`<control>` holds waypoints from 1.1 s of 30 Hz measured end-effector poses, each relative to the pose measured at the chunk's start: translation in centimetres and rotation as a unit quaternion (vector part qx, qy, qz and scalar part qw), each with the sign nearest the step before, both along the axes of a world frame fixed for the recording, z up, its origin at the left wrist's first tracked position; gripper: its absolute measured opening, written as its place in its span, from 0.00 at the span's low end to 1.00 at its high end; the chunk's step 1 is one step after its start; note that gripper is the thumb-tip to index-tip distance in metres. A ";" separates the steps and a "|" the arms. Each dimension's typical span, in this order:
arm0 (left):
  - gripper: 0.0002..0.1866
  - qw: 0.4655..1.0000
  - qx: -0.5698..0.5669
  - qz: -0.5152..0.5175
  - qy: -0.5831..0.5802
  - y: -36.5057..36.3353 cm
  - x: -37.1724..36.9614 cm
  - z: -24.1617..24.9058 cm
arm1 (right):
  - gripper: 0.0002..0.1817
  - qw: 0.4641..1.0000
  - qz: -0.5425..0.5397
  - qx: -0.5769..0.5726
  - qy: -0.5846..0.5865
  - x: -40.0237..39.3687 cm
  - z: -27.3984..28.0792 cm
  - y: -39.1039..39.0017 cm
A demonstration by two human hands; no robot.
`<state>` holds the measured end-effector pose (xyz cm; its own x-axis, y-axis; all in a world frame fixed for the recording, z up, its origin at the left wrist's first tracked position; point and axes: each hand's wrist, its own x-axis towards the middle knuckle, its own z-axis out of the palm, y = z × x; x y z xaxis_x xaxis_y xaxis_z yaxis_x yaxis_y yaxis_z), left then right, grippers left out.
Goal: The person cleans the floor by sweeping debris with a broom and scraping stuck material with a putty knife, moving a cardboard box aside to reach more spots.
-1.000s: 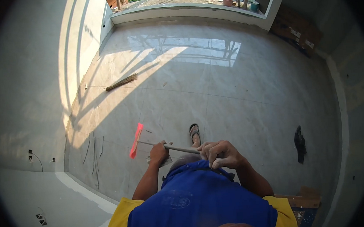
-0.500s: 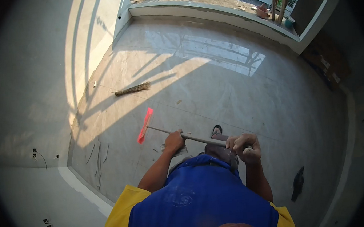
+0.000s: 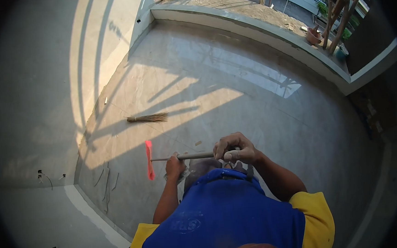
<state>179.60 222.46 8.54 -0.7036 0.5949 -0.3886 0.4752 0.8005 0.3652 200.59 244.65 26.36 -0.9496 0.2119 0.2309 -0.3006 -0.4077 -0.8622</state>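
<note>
A long-handled broom (image 3: 196,156) with a narrow bright pink head (image 3: 149,160) lies across in front of me, its head to the left on the tiled floor. My left hand (image 3: 175,165) is wrapped round the lower part of the handle. Near the handle's top end my right hand (image 3: 235,148) is closed on it, in front of my waist. Pale dust coats the right fingers. Beyond the pink head, a short bundled stick broom (image 3: 148,118) rests on the sunlit floor.
Several thin wires or strips (image 3: 107,185) lie along the left wall (image 3: 36,112). A small flat scrap (image 3: 198,143) is on the floor ahead. A low ledge (image 3: 246,24) borders the far side, with pots (image 3: 313,35) and wooden poles (image 3: 338,15) beyond.
The broom's handle has swung from slanting to nearly level in view. Its pink head shifted slightly left and nearer; my right hand moved left and forward. Both hands keep their hold.
</note>
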 end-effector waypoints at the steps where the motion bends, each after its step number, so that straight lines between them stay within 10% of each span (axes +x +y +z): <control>1: 0.30 0.999 0.012 0.029 0.015 1.1 -1.6 -0.6 | 0.13 1.000 0.004 0.001 -0.002 -2.3 0.2 1.8; 12: 0.25 0.991 0.003 0.132 0.019 16.0 -23.6 -5.3 | 0.14 0.978 0.183 0.063 -0.081 -27.8 -1.4 19.6; 23: 0.26 1.000 0.011 -0.014 -0.016 47.0 -45.2 -1.4 | 0.10 1.000 -0.008 0.027 0.005 -44.6 0.8 44.1; 33: 0.23 0.999 -0.011 -0.021 0.029 73.2 -62.0 -2.4 | 0.11 0.995 0.069 0.075 -0.003 -61.1 0.1 68.8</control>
